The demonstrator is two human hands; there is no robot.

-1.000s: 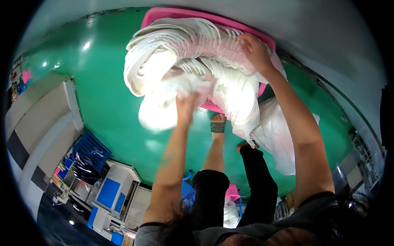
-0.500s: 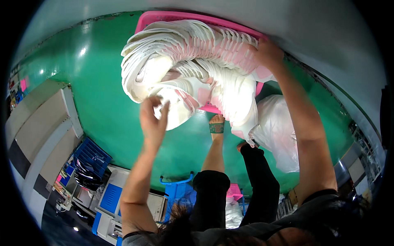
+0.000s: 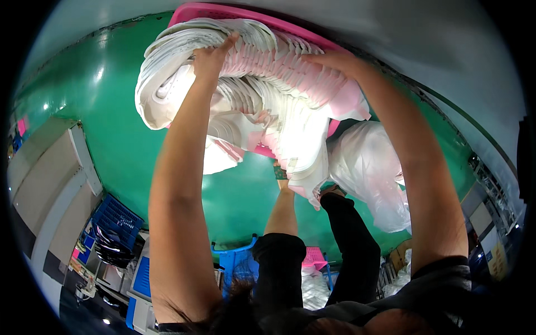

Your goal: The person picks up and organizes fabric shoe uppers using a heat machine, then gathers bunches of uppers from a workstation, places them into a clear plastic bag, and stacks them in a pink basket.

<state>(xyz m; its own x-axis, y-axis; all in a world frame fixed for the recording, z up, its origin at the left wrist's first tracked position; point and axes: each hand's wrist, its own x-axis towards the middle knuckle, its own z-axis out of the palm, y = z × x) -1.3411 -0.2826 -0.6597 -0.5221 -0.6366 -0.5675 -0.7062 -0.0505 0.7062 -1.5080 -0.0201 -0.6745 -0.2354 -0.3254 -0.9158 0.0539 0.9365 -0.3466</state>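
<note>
Pink basket (image 3: 201, 11): plastic, at the top of the view over the green floor (image 3: 111, 111); rim showing along the upper edge and again as a pink strip lower down by the pile.
Contents: a thick stack of white and pale pink flat pieces (image 3: 279, 84), fanned like pages, spilling over the near rim and hanging down toward the feet.
Left hand (image 3: 211, 56): flat on the top left of the stack, fingers spread and pressed into the white layers, gripping nothing closed around.
Right hand (image 3: 329, 60): laid palm down on the pink upper right part of the stack, fingers fairly wide; whether any piece is pinched underneath, cannot tell.
Clear plastic bag (image 3: 368, 173): just right of the hanging pieces, crumpled, with pale contents hard to make out.
Blue crate (image 3: 114, 215): lower left, holding dark stacked items, well apart from the basket.
Blue frame and small pink stool (image 3: 314, 258): near the black trouser legs at the bottom.
Since half a second ago: left hand raised from open air below the stack onto its top; right hand shifted further along the upper edge; stack looming larger and higher in view.
</note>
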